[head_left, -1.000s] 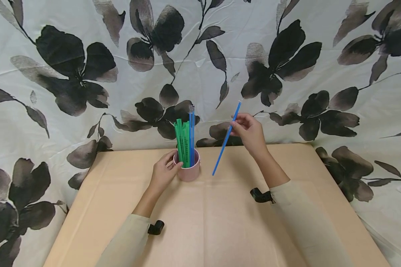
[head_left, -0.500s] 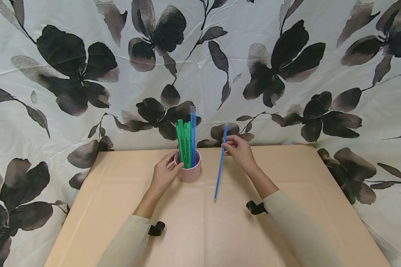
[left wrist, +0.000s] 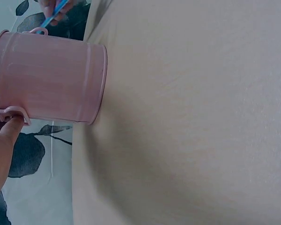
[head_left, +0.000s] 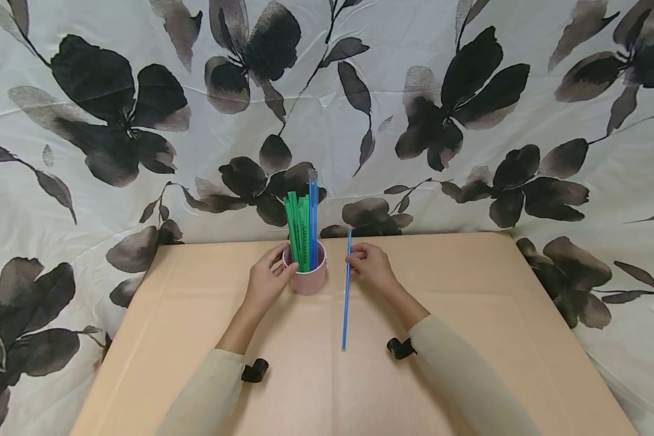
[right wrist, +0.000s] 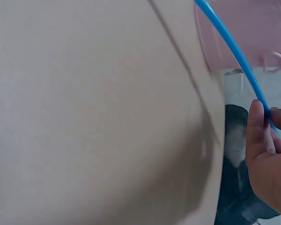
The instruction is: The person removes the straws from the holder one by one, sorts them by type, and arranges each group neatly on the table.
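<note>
A small pink bucket (head_left: 309, 284) stands near the far edge of the table, holding upright green printed strips (head_left: 298, 227) and a few taller blue straws (head_left: 313, 218) with clear tops. My left hand (head_left: 265, 280) grips its left side, thumb at the rim; in the left wrist view a finger sits at the bucket's side ear (left wrist: 14, 110). Right of the bucket, my right hand (head_left: 374, 264) pinches a single blue straw (head_left: 346, 309) near its upper end between thumb and fingers. The straw slants down toward me, and its shadow (right wrist: 178, 54) falls on the table in the right wrist view.
The table has a plain tan cover (head_left: 327, 387). Behind and around it hangs a white cloth (head_left: 327, 133) with dark flowers. A black wrist camera (head_left: 255, 370) sits on the left arm and another black camera (head_left: 400, 348) on the right.
My right hand has come down and left toward the bucket, bringing the blue straw with it; the straw has turned closer to vertical in the head view. My left hand stays at the bucket.
</note>
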Demonstrator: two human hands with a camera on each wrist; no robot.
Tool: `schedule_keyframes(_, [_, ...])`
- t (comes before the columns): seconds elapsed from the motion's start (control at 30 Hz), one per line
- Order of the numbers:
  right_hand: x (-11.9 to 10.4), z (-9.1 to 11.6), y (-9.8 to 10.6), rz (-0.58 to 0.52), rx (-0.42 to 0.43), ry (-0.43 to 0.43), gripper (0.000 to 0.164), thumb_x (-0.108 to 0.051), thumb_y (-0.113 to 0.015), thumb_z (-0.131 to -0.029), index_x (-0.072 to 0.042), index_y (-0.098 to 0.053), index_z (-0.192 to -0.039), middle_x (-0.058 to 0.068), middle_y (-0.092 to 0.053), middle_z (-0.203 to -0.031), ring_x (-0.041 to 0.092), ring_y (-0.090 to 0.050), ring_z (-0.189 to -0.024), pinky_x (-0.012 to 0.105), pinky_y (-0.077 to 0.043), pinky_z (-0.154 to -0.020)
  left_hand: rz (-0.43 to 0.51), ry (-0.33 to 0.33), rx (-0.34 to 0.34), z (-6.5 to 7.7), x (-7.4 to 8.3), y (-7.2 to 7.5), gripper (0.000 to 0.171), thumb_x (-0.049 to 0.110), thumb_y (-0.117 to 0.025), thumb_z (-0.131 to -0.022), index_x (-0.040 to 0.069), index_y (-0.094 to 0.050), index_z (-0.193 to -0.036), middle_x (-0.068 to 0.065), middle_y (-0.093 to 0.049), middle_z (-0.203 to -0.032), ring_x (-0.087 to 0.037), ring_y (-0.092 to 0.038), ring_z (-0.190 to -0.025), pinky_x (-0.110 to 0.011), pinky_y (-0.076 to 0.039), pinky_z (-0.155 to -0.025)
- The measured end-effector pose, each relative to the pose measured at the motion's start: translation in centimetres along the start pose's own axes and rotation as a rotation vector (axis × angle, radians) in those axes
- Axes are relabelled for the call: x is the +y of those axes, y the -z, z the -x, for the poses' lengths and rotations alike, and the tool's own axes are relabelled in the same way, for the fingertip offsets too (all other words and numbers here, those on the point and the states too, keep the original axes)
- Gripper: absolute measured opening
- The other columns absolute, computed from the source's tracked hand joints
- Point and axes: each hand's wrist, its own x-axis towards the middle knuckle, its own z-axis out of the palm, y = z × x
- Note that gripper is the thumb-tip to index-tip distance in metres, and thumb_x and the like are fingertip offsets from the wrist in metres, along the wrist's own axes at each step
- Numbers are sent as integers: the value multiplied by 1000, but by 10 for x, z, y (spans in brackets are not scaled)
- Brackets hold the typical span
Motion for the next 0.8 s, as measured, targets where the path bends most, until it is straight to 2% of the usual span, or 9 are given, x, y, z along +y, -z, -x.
schedule_keyframes(0.17, [8,1,-13,52,-40,-41,22,-10,-71,-96,3,-69,-113,11,-74,-87,19,-71,-67,26,-65,-64,5,-5,-4,0,-1,1,58,0,-71,-95,-9,-49,-147,-29,-51,-150,-45,-51,-139,-50,-47,-116])
schedule_keyframes(0.33, [11,3,-23,64,-96,-93,17,-10,-69,-97,2,-69,-109,11,-69,-86,15,-69,-63,24,-64,-60,11,-10,-7,1,-2,1,58,0,-71,-95,-10,-48,-147,-29,-50,-150,-45,-50,-140,-49,-47,-116])
schedule_keyframes(0.53, [8,6,-28,101,-90,-158,17,-9,-71,-96,4,-69,-106,12,-68,-85,12,-67,-60,21,-63,-57,16,-8,-8,2,-1,2,58,-1,-71,-94,-11,-48,-146,-30,-51,-150,-45,-51,-140,-50,-47,-115])
schedule_keyframes(0.8, [3,9,-31,197,-65,-152,14,-6,-73,-90,3,-68,-99,10,-67,-76,14,-67,-57,20,-61,-52,-8,-17,6,-7,-31,2,59,4,-74,-94,-4,-51,-148,-25,-53,-150,-40,-53,-139,-47,-49,-115])
